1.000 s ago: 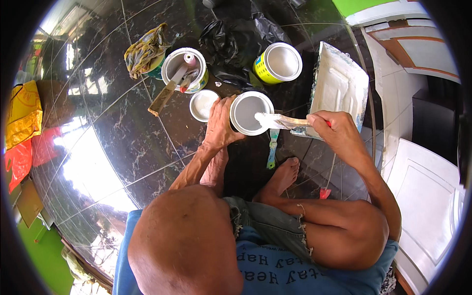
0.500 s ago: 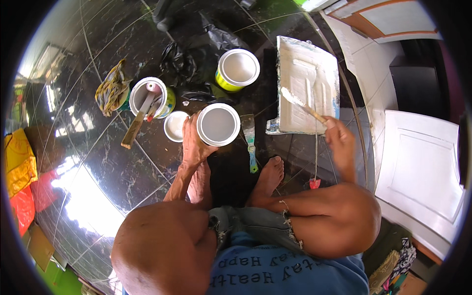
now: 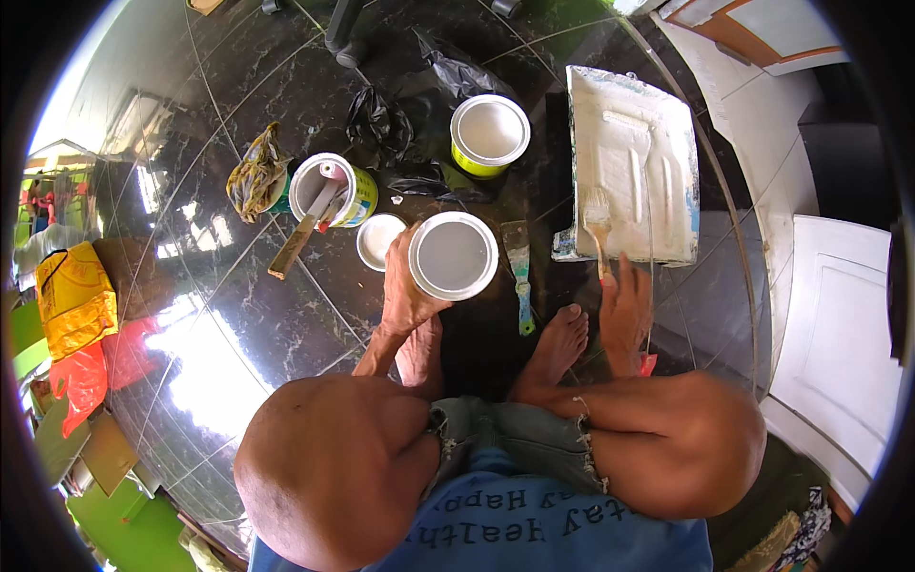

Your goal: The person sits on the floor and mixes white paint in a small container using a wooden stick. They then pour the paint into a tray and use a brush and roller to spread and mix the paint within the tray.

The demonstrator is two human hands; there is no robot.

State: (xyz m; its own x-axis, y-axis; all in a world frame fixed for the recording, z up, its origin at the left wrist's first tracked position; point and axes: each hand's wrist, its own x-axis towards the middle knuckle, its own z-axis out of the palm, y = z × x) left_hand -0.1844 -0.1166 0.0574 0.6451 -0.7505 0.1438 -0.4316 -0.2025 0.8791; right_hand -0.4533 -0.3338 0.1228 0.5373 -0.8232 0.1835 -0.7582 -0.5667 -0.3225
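Observation:
My left hand (image 3: 405, 297) is wrapped round the near left side of an open paint can (image 3: 454, 255), whose inside looks pale grey-white. A flat paintbrush (image 3: 598, 214) rests in the whitened paint tray (image 3: 624, 181) at the right, bristles pointing away and handle over the near edge. Beside the handle's end is my right hand (image 3: 624, 315), fingers stretched and looking loose of it. Just left of the held can sits a small round white lid or shallow dish (image 3: 379, 240). A scraper with a blue-green handle (image 3: 521, 286) lies between can and tray.
Another white-lined can (image 3: 490, 132) stands farther back. At left, a can (image 3: 360, 195) holds a small roller and a wooden-handled tool, with a stained rag (image 3: 257, 176) beside it. Black plastic (image 3: 379, 124) lies behind. A white panelled door (image 3: 839, 324) is at the right.
My right hand has lowered the brush from a raised, tilted hold into the tray and drawn nearer to my knee, its fingers straightening. My left hand stays on the can. The view has shifted slightly.

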